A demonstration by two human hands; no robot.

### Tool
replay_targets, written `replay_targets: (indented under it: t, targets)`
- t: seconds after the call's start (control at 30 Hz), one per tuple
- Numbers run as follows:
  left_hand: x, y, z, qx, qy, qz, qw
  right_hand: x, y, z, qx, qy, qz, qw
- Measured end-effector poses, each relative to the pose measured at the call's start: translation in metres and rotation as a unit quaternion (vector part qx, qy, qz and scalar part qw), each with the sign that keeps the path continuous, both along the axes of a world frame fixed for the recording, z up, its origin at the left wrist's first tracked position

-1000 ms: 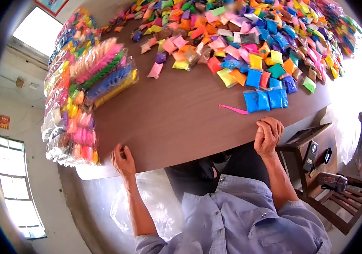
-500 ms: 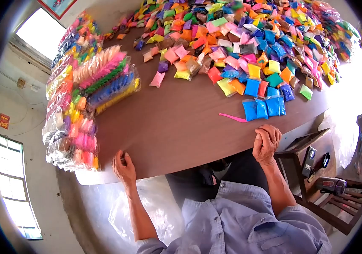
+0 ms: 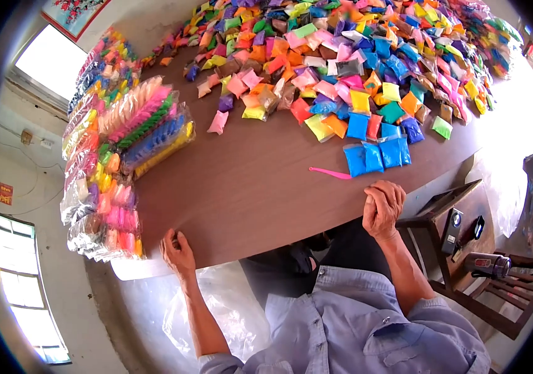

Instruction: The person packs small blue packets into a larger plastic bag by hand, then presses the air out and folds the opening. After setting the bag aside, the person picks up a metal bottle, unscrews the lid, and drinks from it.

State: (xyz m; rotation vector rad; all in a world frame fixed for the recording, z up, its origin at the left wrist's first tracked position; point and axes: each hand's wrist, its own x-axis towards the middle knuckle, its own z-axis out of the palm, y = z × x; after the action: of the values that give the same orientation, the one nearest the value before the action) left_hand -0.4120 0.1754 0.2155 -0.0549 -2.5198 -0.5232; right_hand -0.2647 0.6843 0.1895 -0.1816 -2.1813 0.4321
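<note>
My left hand [image 3: 179, 252] rests at the table's near edge, its fingers loosely curled with a gap between thumb and fingers and nothing between them. At the edge further right, my right hand [image 3: 384, 207] lies with its fingers folded in; whether anything is inside cannot be seen. Just beyond it is a row of blue packets [image 3: 372, 157], with a pink plastic stick [image 3: 331, 172] at their left. A large heap of small colourful packets [image 3: 341, 68] covers the far side of the brown table [image 3: 235, 187].
Stacked clear bags of colourful packets [image 3: 107, 162] line the table's left end. To the right stands a wooden stool or chair [image 3: 509, 305] with a flask [image 3: 488, 264] and a small dark device [image 3: 453, 230]. Clear plastic sheeting [image 3: 216, 305] lies below the table edge.
The whole view has shifted slightly, so the table and packets appear a little further left. Both hands keep nearly the same pose at the table edge.
</note>
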Motion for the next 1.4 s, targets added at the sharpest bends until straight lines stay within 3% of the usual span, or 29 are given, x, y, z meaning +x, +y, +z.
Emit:
replay_targets:
  t: [0.2,0.57,1.13,1.4]
  targets:
    - [-0.008,-0.014,-0.018,0.02,0.032,-0.018,0.999,0.0,0.007,-0.005,0.038,0.0,0.013,0.999]
    - [-0.004,-0.001,-0.002,0.04,-0.005,0.002,0.999,-0.003,0.013,-0.02,0.077,-0.006,-0.004,0.997]
    - [-0.014,-0.02,-0.016,0.007,0.036,-0.029,0.999,-0.002,0.011,-0.017,0.075,-0.006,-0.001,0.997]
    - [-0.007,-0.012,-0.005,0.014,-0.027,0.008,0.999,-0.006,0.005,-0.011,0.048,0.012,-0.009,0.999]
